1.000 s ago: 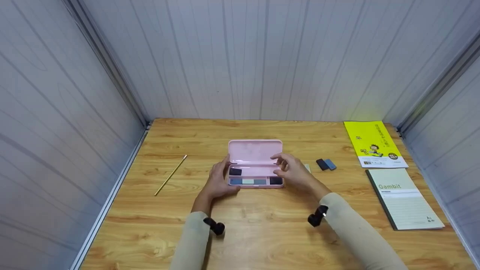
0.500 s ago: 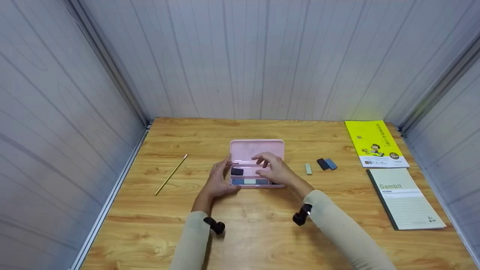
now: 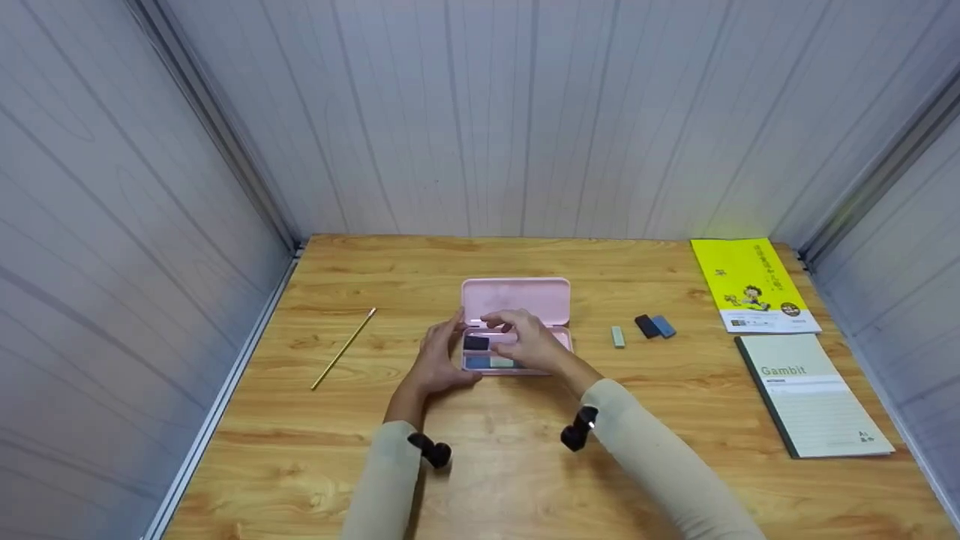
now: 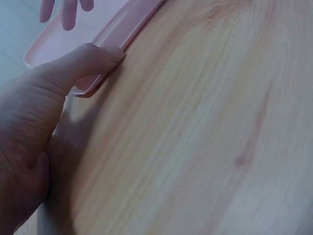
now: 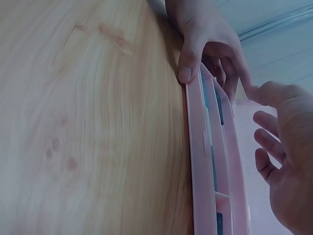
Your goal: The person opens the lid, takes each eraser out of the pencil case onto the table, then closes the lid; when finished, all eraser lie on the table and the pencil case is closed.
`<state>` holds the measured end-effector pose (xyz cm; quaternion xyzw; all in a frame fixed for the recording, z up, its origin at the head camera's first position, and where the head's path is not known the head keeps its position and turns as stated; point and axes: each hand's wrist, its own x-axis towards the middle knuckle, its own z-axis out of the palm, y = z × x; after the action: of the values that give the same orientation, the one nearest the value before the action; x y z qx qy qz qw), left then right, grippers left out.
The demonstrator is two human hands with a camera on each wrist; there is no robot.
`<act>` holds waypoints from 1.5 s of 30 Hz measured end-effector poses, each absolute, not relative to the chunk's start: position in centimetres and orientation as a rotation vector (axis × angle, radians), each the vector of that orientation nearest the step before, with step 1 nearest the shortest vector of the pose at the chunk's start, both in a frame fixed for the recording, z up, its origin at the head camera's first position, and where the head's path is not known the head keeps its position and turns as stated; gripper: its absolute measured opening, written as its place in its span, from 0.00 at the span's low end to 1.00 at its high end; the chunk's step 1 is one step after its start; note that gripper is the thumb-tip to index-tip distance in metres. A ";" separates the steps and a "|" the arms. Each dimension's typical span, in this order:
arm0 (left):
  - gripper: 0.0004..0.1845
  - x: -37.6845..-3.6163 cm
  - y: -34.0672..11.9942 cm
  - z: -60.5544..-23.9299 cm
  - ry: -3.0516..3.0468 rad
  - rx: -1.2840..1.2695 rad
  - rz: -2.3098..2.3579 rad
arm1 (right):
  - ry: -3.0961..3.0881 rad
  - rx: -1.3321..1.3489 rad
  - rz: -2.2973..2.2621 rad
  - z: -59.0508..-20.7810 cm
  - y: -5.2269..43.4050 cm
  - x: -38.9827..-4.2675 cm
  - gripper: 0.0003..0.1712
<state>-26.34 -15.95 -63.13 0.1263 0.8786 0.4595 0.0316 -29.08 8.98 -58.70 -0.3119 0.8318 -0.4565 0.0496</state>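
A pink case (image 3: 516, 300) lies open in the middle of the wooden table (image 3: 525, 465), with its lid tipped back. Its tray holds a black eraser (image 3: 475, 343) at the left and blue and pale pieces along the front row. My left hand (image 3: 441, 361) grips the case's left end, thumb against the front corner (image 4: 110, 55) and fingers behind it (image 5: 220, 63). My right hand (image 3: 525, 341) hovers over the tray with loosely bent fingers (image 5: 266, 164). I see nothing in it, and it hides the tray's right part.
A gold pencil (image 3: 343, 349) lies at the left. To the right of the case lie a small pale eraser (image 3: 617, 337), a black eraser (image 3: 645, 326) and a blue one (image 3: 663, 325). A yellow booklet (image 3: 752, 285) and a Gambit notebook (image 3: 814, 394) sit far right. Walls enclose three sides.
My right hand has slid left across the case, from its right end to over its left half, uncovering the pale eraser on the table. My left hand has stayed put.
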 end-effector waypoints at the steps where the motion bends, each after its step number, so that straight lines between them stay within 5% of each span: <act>1: 0.71 -26.4 -15.9 -63.1 2.707 0.388 1.415 | 2.540 -0.949 -1.394 -59.5 8.9 -29.5 0.29; 7: 0.71 -26.3 -16.0 -63.1 2.710 0.385 1.418 | 2.568 -0.978 -1.370 -63.3 8.4 -31.3 0.30; 19: 0.72 -26.3 -15.9 -63.3 2.724 0.433 1.435 | 2.481 -0.837 -1.374 -59.6 7.0 -28.7 0.33; 45: 0.70 -26.3 -15.9 -63.2 2.709 0.404 1.449 | 2.550 -0.775 -1.288 -61.3 5.2 -29.1 0.38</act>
<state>-26.32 -15.93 -63.21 0.1303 0.8740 0.4676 0.0216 -29.10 5.20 -61.35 -0.2606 0.8579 -0.4334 0.0906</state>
